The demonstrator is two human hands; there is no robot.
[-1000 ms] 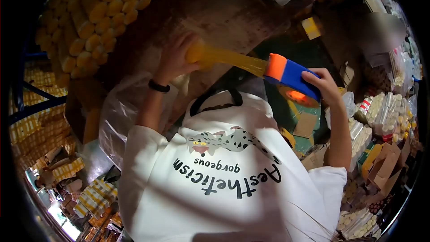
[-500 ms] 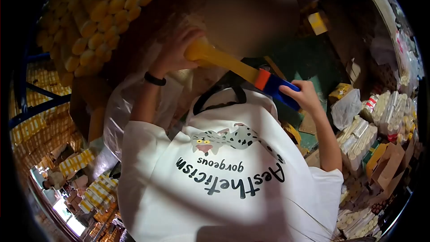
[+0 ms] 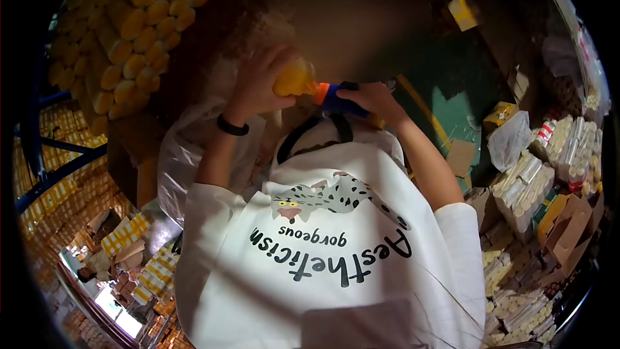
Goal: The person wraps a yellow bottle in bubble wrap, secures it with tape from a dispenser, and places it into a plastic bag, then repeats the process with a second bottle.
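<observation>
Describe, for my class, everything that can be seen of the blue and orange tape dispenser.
The tape dispenser has a blue body, smooth and apparently plastic, with a bright orange end pointing toward the yellow bundle in the left hand. It is held just beyond the white shirt, gripped from above by the right hand, which hides much of it. A yellowish edge beneath that hand may be its tape roll. Whether the orange end touches the bundle is unclear.
</observation>
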